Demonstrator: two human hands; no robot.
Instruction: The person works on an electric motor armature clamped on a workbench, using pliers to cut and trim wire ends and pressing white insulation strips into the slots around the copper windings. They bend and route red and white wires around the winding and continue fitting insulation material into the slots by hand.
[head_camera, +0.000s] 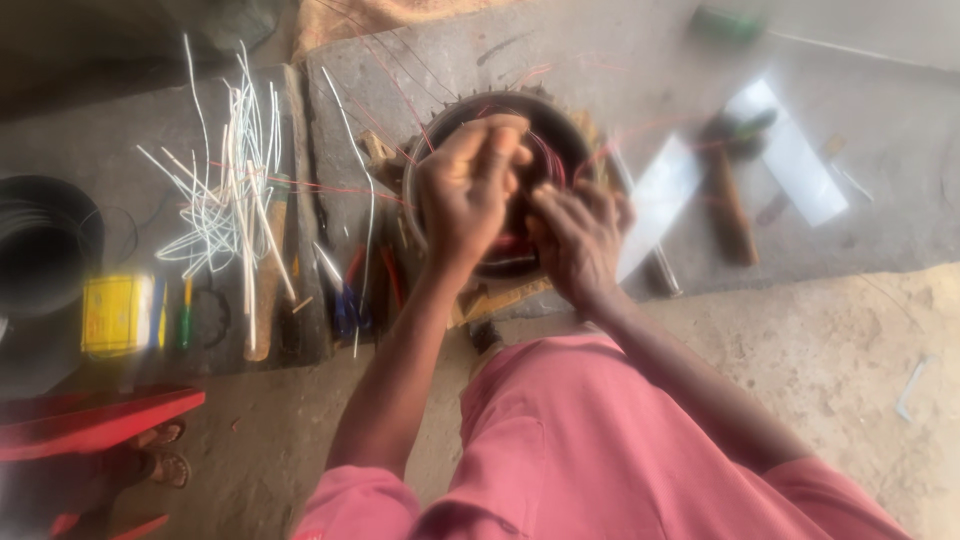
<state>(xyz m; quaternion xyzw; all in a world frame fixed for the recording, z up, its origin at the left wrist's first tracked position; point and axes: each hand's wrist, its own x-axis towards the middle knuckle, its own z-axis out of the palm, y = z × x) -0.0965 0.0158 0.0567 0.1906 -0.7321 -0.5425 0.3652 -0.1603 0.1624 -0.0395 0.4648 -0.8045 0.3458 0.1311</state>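
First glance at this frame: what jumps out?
Centre frame, the left hand and right hand work thin red wires inside a round, dark motor stator on the grey floor slab. To the left lies a splayed bunch of white sleeves; at the bottom, the person's pink garment fills the view.

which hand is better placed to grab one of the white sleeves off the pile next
Probably the left. The left hand is over the round motor core on the side nearer the white sleeves. The right hand is on the core's far side, fingers among the red wires.
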